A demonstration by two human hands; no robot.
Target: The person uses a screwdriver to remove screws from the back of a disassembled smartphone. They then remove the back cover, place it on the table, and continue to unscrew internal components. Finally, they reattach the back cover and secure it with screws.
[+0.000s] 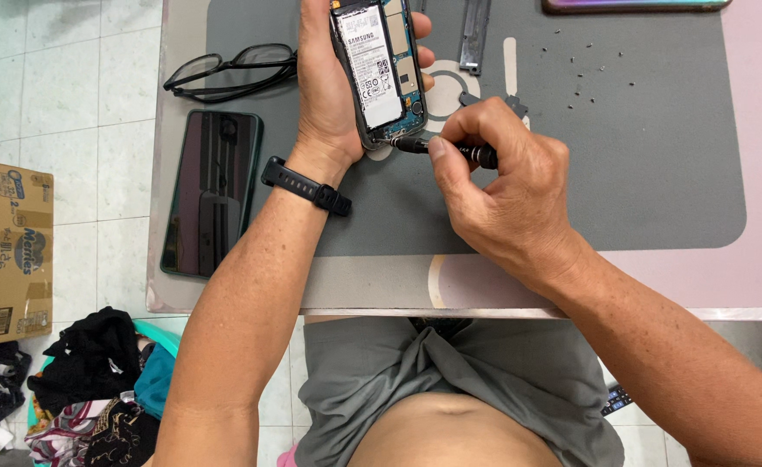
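Far left, on the tiled floor (70,112): a cardboard box (5,251), and below it a heap of mixed clothing (96,380), dark and patterned pieces with some teal. On the desk (761,216), near its left edge, a dark smartphone (211,192) lies screen up, partly off the grey work mat (640,173). Just above it, a pair of black-framed glasses (230,71) rests folded, straddling the mat's left edge. Left forearm carries a black wristband (305,186). Left hand (325,86) is closed around an opened phone (379,69), back cover off, white-labelled battery and blue circuit board exposed; thumb side runs along the phone's left edge, fingertips wrap its right edge. The opened phone is held tilted above the mat, upper centre of view, lower end toward the right hand. Right hand (502,190) is closed in a pinch on a small black screwdriver (450,150), thumb and forefinger on the shaft; the tip meets the phone's lower end. Exact contact point is too small to tell. Behind the hands, pale tool outlines are printed on the mat, and a dark narrow strip (474,35) lies near the top edge. Right of centre, several tiny screws (584,73) are scattered loose on the mat. Top right, the edge of another phone with a purple sheen (636,5) is cut off by the frame.
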